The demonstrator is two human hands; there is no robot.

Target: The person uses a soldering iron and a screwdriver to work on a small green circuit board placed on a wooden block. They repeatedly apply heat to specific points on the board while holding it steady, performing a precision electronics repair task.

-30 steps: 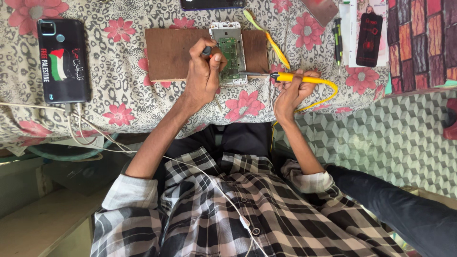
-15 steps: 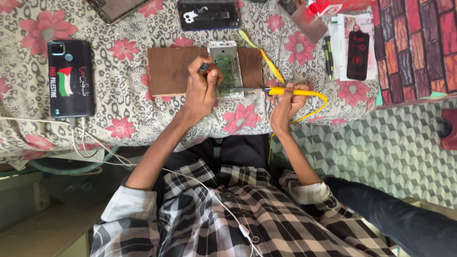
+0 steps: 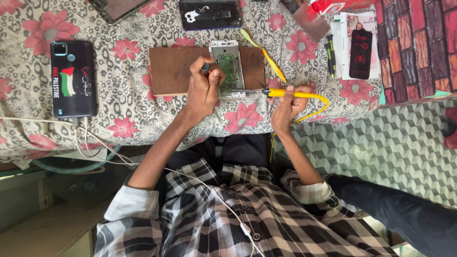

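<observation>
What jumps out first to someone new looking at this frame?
The opened phone with its green circuit board bare, lying on a brown board mid-table. The right hand holds a yellow-handled soldering iron with its tip at the phone's lower edge, while the left hand grips a small dark tool beside it. A black phone lies far left on the floral cloth.

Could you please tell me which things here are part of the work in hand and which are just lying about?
In use: opened phone on the wooden board; yellow-handled soldering iron in the right hand; small dark tool in the left hand.

Lying about: black phone on its cable; dark phone case; packaged screen protector.
</observation>
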